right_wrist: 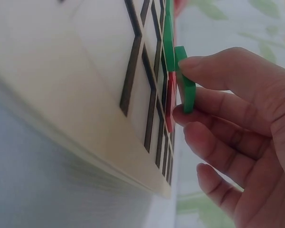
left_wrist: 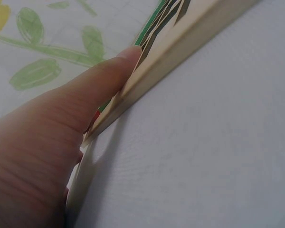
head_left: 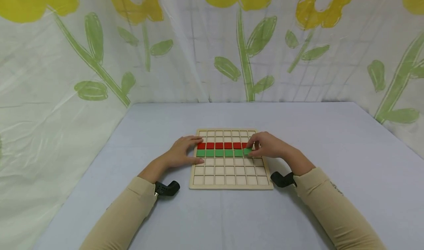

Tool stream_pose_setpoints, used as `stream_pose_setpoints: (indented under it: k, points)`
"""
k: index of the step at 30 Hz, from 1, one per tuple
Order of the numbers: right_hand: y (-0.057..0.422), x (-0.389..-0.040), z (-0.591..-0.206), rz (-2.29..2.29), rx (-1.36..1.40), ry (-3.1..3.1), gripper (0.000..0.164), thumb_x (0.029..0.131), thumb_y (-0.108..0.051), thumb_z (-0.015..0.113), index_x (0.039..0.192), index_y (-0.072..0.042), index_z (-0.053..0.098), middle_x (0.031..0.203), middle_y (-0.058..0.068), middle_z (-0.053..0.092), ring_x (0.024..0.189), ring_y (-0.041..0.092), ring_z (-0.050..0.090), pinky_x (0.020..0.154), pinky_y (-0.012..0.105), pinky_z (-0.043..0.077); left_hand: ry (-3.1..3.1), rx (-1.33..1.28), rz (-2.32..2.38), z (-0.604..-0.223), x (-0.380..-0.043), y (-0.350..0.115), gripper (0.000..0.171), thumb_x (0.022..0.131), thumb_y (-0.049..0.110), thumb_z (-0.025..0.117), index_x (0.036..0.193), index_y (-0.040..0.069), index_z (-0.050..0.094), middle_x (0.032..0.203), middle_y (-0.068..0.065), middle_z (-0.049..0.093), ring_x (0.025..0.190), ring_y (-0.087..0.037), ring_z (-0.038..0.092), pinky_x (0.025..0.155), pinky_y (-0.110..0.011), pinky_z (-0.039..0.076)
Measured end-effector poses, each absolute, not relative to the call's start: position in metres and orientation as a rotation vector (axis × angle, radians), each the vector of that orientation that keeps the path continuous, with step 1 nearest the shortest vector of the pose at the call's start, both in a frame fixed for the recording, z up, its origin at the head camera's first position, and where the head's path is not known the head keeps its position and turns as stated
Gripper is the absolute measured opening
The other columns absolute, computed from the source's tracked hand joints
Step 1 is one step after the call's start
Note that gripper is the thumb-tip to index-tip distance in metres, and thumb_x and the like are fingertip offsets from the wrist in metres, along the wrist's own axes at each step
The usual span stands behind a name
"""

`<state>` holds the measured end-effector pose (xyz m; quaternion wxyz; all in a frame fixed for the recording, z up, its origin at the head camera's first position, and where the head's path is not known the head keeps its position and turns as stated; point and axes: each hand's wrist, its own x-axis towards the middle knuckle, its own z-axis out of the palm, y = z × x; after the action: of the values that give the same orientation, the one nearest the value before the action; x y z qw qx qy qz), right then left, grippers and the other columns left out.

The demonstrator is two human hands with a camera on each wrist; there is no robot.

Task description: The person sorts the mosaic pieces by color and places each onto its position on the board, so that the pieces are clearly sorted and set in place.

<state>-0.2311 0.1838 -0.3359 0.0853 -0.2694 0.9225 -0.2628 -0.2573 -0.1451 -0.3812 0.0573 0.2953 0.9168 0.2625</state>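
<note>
A wooden grid board [head_left: 232, 187] lies on the table, with a row of red square tiles [head_left: 219, 145] and, just nearer, a row of green square tiles [head_left: 219, 153]. My right hand [head_left: 271, 146] pinches one green tile [right_wrist: 187, 90] between thumb and fingers, over the right end of the green row. In the right wrist view this tile stands tilted, close above the board; its other fingers curl loosely. My left hand [head_left: 179, 152] rests on the board's left edge with fingers spread. The left wrist view shows its thumb [left_wrist: 109, 71] lying on the rim.
The board sits on a pale table [head_left: 232, 220] whose far edge meets a white curtain [head_left: 185, 58] with yellow flowers. Bare grid cells lie nearer and farther than the coloured rows. A black device [head_left: 167, 188] is strapped at each wrist.
</note>
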Motion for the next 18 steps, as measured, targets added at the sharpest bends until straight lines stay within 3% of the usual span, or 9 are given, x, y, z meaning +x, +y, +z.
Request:
stream_pose_setpoints:
  k: [18]
  points:
    - [0.1834,-0.233,-0.3395,-0.767,-0.841,2.763,0.017,0.08,-0.013,0.073,0.094,-0.005,0.068,0.093,0.006,0.064,0.076,0.013,0.053,0.065,0.025,0.046,2.786,0.904,0.778,-0.3833,-0.2597,-0.1467,0.077,0.078,0.048,0.069,0.141,0.013,0.041,0.149,-0.007,0.035,0.141,-0.028,0.023,0.117,-0.051,0.008]
